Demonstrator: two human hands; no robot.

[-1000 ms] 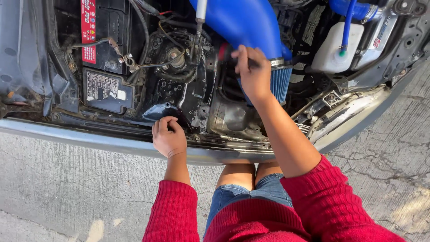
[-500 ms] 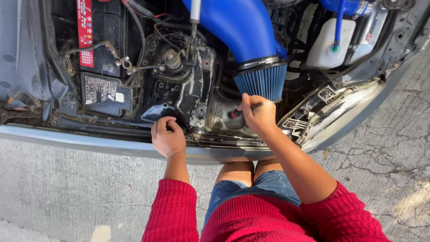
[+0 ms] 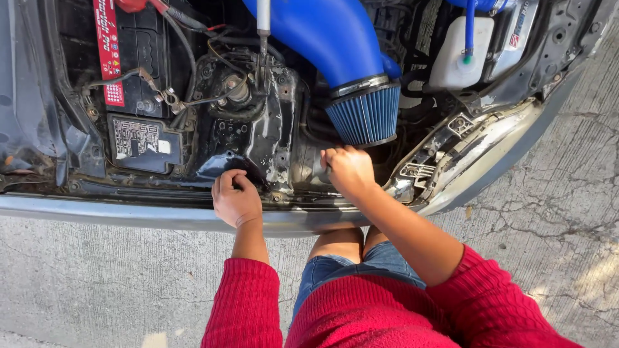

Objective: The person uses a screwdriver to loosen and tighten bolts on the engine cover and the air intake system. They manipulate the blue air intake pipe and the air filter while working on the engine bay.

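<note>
My right hand (image 3: 349,170) is closed just below the blue cone air filter (image 3: 366,116), low in the engine bay. A small grey end of a thin tool shows at its fingers; the remainder is hidden in the fist. My left hand (image 3: 235,198) rests on the front rail of the bay, its fingers curled over the edge of a black metal panel (image 3: 258,138). A thick blue intake pipe (image 3: 313,29) runs up from the filter. Both sleeves are red.
A black battery (image 3: 138,58) with a red label sits at the left, above a fuse box (image 3: 137,136). A white fluid tank (image 3: 459,55) stands at the right. The silver bumper edge (image 3: 129,216) runs along the front, with cracked concrete below.
My right hand has come down from the blue intake pipe to below the cone filter. The left hand has stayed on the front rail.
</note>
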